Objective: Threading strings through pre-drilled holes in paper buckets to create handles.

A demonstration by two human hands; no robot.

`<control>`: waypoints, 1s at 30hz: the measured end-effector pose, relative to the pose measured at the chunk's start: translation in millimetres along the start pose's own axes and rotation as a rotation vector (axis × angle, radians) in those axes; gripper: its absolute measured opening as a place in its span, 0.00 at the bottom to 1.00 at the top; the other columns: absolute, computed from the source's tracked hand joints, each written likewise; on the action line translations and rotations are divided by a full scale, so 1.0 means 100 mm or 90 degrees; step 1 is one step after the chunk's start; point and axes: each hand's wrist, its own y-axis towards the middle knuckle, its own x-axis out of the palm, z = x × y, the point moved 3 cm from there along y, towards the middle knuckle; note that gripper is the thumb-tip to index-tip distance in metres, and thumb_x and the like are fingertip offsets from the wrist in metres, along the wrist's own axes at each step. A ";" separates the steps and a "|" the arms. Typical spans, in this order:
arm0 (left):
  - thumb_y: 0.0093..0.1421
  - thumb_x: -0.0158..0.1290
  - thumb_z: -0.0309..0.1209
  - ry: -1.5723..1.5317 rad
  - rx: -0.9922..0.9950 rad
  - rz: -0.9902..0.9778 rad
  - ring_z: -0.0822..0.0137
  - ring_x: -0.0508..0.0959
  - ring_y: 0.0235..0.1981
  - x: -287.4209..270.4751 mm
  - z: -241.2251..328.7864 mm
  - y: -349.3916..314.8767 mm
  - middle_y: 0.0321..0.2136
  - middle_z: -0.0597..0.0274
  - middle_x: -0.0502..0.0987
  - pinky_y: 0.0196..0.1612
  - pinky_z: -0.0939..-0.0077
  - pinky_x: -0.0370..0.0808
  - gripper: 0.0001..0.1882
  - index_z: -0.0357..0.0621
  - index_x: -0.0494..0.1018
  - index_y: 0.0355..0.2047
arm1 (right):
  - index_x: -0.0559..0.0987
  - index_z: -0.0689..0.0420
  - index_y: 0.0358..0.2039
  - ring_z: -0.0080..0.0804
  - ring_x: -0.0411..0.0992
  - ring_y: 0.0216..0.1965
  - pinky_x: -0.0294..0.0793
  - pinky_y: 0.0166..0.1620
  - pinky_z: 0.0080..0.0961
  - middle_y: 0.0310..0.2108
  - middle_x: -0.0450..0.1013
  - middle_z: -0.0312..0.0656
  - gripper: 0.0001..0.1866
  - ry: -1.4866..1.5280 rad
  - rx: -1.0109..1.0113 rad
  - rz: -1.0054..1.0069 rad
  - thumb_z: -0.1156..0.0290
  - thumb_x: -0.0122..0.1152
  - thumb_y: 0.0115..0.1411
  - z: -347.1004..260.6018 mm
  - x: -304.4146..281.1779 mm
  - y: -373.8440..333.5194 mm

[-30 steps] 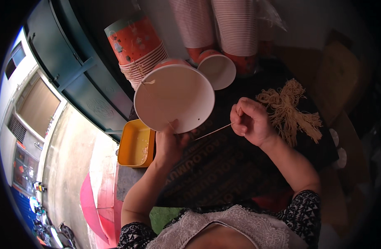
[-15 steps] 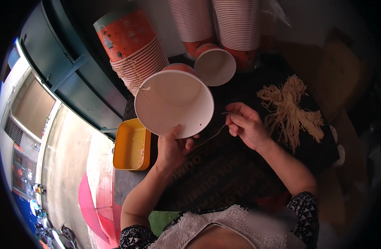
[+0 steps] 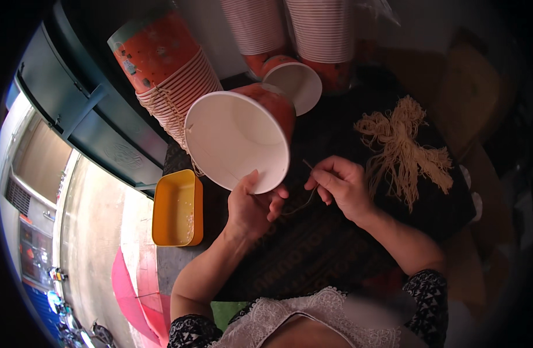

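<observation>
A large paper bucket [image 3: 234, 139], white inside and orange outside, is tilted with its mouth toward me. My left hand [image 3: 253, 204] grips it by the lower rim, thumb inside the wall and fingers beneath. Within the bucket a thin string runs across from the upper left rim. My right hand [image 3: 343, 187] is closed in a pinch on a beige string [image 3: 306, 203], whose short end sticks up past the fingertips. From that hand the string trails down toward my left fingers. To the right lies a loose bundle of beige strings [image 3: 407, 155].
Nested orange buckets [image 3: 162, 64] with strings hanging from them lean at the left. Taller stacks [image 3: 320, 32] rise at the back, a single bucket [image 3: 304, 87] tipped before them. A yellow tub [image 3: 198, 206] with small bits stands at the dark table's left edge, near a green metal door [image 3: 112, 136].
The bucket has turned, so more of its orange outer side shows at the right. My right hand has shifted slightly left and down, the string's end now pointing up.
</observation>
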 end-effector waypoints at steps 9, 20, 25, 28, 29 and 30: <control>0.59 0.39 0.46 -0.061 -0.055 -0.067 0.57 0.71 0.14 -0.11 -0.13 0.04 0.21 0.42 0.77 0.14 0.71 0.66 0.23 0.36 0.70 0.33 | 0.77 0.60 0.28 0.08 0.61 0.21 0.59 0.24 0.11 0.20 0.69 0.27 0.04 -0.133 -0.115 -0.033 0.77 0.58 0.61 -0.12 0.13 -0.20; 0.59 0.40 0.46 -0.009 -0.061 -0.098 0.59 0.71 0.11 -0.05 -0.21 0.04 0.20 0.42 0.77 0.12 0.74 0.66 0.25 0.32 0.71 0.27 | 0.78 0.61 0.29 0.11 0.64 0.21 0.61 0.23 0.14 0.20 0.69 0.30 0.03 -0.100 -0.181 -0.068 0.78 0.59 0.59 -0.22 0.23 -0.26; 0.58 0.40 0.47 0.002 -0.063 -0.088 0.60 0.71 0.11 -0.06 -0.23 0.04 0.19 0.43 0.76 0.12 0.75 0.65 0.25 0.31 0.71 0.27 | 0.78 0.61 0.29 0.11 0.65 0.21 0.62 0.23 0.14 0.20 0.70 0.31 0.03 -0.109 -0.190 -0.067 0.78 0.59 0.59 -0.20 0.23 -0.26; 0.58 0.40 0.47 0.013 -0.072 -0.076 0.60 0.71 0.11 -0.07 -0.24 0.04 0.19 0.43 0.76 0.12 0.75 0.65 0.26 0.31 0.71 0.27 | 0.78 0.62 0.29 0.11 0.65 0.21 0.63 0.24 0.13 0.20 0.70 0.31 0.03 -0.102 -0.189 -0.066 0.78 0.59 0.59 -0.19 0.23 -0.26; 0.58 0.40 0.47 0.021 -0.076 -0.071 0.60 0.71 0.11 -0.07 -0.24 0.03 0.19 0.43 0.76 0.12 0.75 0.65 0.26 0.31 0.71 0.27 | 0.77 0.62 0.29 0.11 0.65 0.22 0.63 0.24 0.13 0.20 0.70 0.31 0.03 -0.101 -0.188 -0.066 0.78 0.58 0.60 -0.19 0.23 -0.26; 0.58 0.40 0.47 0.021 -0.077 -0.071 0.60 0.71 0.11 -0.07 -0.24 0.03 0.19 0.43 0.76 0.12 0.75 0.65 0.26 0.31 0.71 0.27 | 0.77 0.62 0.29 0.11 0.65 0.22 0.63 0.24 0.13 0.20 0.70 0.31 0.03 -0.101 -0.188 -0.065 0.78 0.58 0.60 -0.19 0.23 -0.26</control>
